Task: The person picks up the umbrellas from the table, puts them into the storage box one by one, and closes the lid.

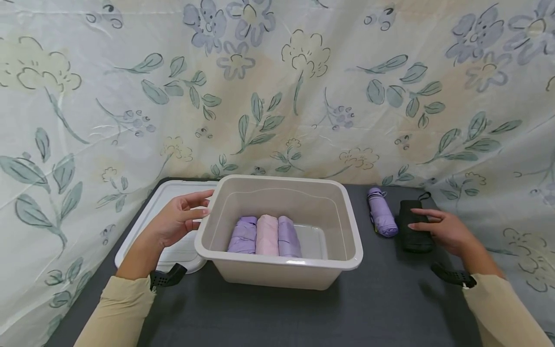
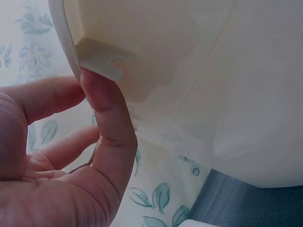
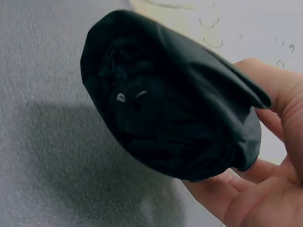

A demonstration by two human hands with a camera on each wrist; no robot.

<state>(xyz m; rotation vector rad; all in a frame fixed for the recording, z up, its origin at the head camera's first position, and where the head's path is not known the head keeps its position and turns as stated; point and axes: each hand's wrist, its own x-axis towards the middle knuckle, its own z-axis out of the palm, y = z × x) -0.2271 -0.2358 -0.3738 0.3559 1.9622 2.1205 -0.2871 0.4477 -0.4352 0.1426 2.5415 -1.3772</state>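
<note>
A beige plastic storage bin stands mid-table. Its left rim is pinched by my left hand; in the left wrist view one finger curls under the lip. Inside, side by side, lie a purple bundle, a pink bundle and another purple bundle, seemingly folded umbrellas. To the right, my right hand grips a black folding umbrella with a wrist loop. Its dark end fills the right wrist view. Left of it lies a purple folding umbrella.
A white lid lies flat on the dark grey table, left of the bin and partly behind my left arm. A floral curtain hangs behind and along both sides of the table.
</note>
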